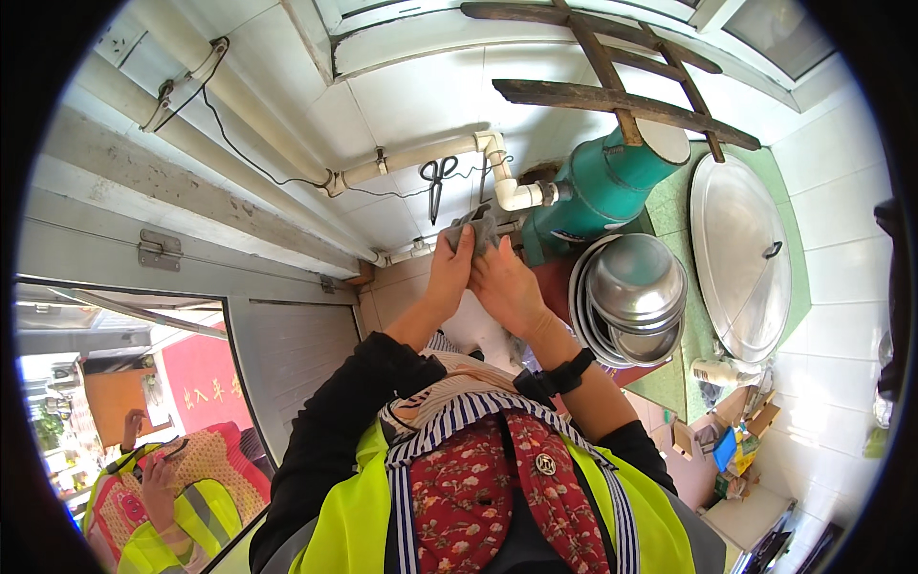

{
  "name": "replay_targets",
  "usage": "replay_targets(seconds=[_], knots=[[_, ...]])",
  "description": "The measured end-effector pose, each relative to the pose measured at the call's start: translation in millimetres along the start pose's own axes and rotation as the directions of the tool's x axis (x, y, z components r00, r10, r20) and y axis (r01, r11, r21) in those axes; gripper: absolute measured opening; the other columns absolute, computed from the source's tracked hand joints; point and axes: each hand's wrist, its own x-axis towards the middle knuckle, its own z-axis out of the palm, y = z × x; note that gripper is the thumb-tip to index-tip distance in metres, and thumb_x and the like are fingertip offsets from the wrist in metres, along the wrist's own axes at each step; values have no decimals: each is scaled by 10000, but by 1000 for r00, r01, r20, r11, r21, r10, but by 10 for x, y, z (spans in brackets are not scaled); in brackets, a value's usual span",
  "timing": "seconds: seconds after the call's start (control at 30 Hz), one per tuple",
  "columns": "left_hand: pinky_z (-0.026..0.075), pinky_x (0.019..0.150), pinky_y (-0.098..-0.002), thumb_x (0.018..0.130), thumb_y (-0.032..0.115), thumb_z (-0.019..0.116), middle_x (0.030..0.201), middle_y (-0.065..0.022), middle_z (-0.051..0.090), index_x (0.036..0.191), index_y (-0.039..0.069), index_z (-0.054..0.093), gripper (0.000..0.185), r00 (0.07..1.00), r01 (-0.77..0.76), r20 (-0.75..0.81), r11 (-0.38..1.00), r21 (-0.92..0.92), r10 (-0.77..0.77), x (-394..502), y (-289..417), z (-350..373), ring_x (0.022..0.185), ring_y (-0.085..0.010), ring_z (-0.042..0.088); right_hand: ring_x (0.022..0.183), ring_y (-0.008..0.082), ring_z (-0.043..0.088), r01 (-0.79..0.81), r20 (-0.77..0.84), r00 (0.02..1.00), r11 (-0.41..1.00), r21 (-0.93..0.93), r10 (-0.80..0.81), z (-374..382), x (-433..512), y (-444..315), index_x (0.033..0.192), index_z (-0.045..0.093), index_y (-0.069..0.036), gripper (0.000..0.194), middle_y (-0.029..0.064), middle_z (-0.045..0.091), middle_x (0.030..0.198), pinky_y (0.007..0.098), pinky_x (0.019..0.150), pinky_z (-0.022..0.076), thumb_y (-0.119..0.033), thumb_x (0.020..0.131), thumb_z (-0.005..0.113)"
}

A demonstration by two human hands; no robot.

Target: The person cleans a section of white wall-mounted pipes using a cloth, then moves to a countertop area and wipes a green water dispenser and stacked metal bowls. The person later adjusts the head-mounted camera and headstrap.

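Observation:
A crumpled grey cloth (475, 228) is bunched up in front of me, with both hands on it. My left hand (453, 276) grips its near left side, thumb on top. From the right, my right hand (505, 283) clasps the cloth's lower edge, and its fingers are partly hidden. Beyond the cloth, black scissors (435, 188) hang against the white tiled wall. Just past my right hand a white elbow pipe (513, 192) runs into a green cylindrical tank (609, 186).
Stacked metal basins (635, 280) stand right of my hands. A large oval metal lid (742, 258) leans farther right. Above the tank is a wooden rack (624, 100). At left, a person in a yellow vest (193, 513) shows in the glazed door (287, 351); whether reflected, I cannot tell.

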Motion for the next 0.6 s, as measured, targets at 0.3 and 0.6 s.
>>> replay_targets(seconds=[0.3,0.6], knots=[[470,657,-340,1008,395,451,920,-89,647,1008,-5,607,429,993,74,-80,991,-108,-83,209,56,-432,757,-180,592,1461,280,193,-148,247,965,960,237,88,289,35,50,1542,120,-46,892,142,144,1604,409,1196,129,-697,942,228],[488,833,-343,1012,255,447,1017,-182,661,1111,-26,597,333,524,-808,502,216,548,688,108,116,-677,917,-323,629,1250,231,442,-121,-232,973,878,-464,11,453,85,314,1345,435,-31,562,162,489,1339,459,1046,308,-471,994,419]])
